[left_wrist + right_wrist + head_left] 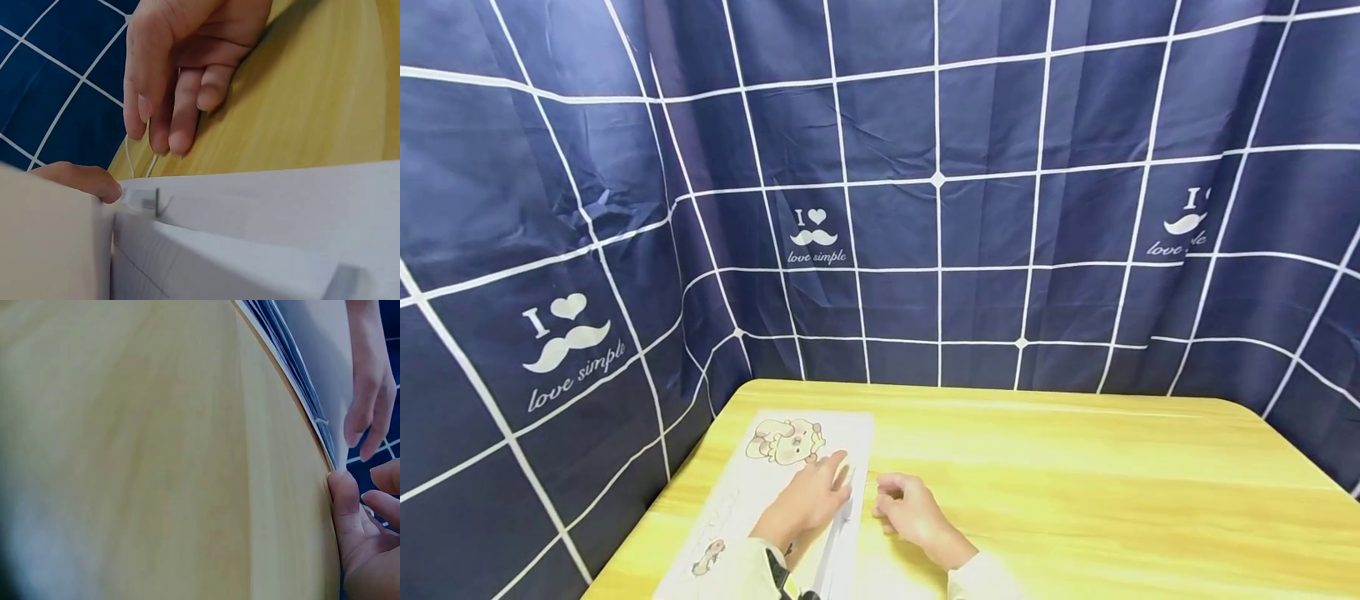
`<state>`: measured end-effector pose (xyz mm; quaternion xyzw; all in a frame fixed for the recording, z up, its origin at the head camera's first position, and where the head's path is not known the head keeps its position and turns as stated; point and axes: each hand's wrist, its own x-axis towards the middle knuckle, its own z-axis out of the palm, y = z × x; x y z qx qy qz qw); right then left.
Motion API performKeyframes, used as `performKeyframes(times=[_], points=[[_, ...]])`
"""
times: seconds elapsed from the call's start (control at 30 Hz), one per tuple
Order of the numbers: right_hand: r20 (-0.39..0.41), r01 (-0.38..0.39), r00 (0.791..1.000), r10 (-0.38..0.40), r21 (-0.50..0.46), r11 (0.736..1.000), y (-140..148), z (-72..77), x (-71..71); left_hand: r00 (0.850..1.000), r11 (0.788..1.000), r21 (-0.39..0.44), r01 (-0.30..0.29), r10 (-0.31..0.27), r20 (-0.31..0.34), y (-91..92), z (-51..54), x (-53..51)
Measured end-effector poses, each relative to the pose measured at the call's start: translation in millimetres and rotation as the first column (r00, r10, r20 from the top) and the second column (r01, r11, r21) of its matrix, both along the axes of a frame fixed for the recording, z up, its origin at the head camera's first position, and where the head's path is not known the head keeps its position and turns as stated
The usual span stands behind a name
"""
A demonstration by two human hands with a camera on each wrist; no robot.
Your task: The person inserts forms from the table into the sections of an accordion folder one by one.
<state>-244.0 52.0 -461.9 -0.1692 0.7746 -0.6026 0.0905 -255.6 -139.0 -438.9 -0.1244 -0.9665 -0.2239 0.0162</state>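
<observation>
A flat white piece printed with cartoon bears [786, 442] lies on the table, its layers parted along the right side; I cannot tell if it is a bag or a folder. My left hand [808, 500] rests over that side, fingers loosely spread, one fingertip touching near a small grey strip [142, 199]. Just right of the edge is my right hand [913, 512], pinching a thin white string [152, 165] between thumb and finger. The string runs down to the white piece's edge. Stacked layers [294, 369] show side-on in the right wrist view.
The yellow wood-grain table [1112, 483] extends to the right of both hands. A dark blue curtain [985, 225] with white grid lines hangs behind the table and along its left side.
</observation>
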Motion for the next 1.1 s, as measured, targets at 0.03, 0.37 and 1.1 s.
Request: performKeyframes(times=[0.03, 0.37, 1.1], points=[[0.001, 0.001, 1.000, -0.001, 0.001, 1.000, 3.0, 0.6, 0.4, 1.000, 1.000, -0.004, -0.003, 0.003, 0.002, 1.9, -0.3, 0.3], [0.091, 0.072, 0.993, -0.072, -0.007, 0.997, 34.3, 7.3, -1.1, 0.999, 0.996, -0.092, -0.003, 0.000, -0.036, 21.1, 0.9, -6.8], [-0.196, 0.279, 0.956, -0.218, 0.382, 0.881, 138.0, 13.0, -8.1, 0.991, 0.977, -0.205, 0.062, -0.085, -0.105, 24.4, -7.3, -9.2]])
